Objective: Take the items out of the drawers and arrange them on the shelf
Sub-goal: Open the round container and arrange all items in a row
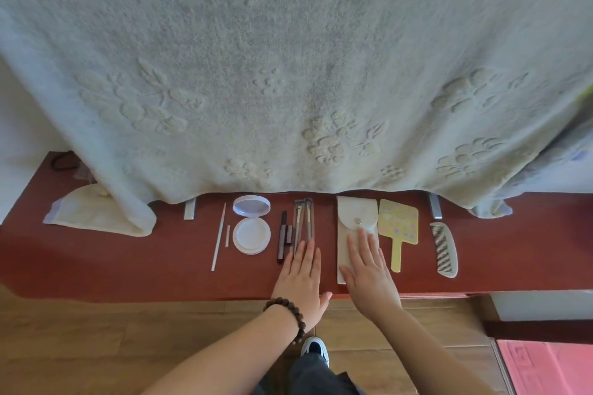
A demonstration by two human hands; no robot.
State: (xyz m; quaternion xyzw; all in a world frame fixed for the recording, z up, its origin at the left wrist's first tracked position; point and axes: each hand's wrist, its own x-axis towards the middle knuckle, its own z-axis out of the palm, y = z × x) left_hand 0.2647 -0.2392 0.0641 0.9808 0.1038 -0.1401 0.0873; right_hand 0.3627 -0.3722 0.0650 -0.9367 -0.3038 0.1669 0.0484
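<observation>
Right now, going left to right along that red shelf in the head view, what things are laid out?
Folded cloth → thin white stick → open compact → dark pencil → clear pack of tools under the left hand → white pouch under the right hand → yellow hand mirror → comb.

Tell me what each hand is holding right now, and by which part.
Nothing is held. The left hand lies flat on the shelf, fingertips at the clear packet of tools. The right hand presses flat on the white pouch.
</observation>
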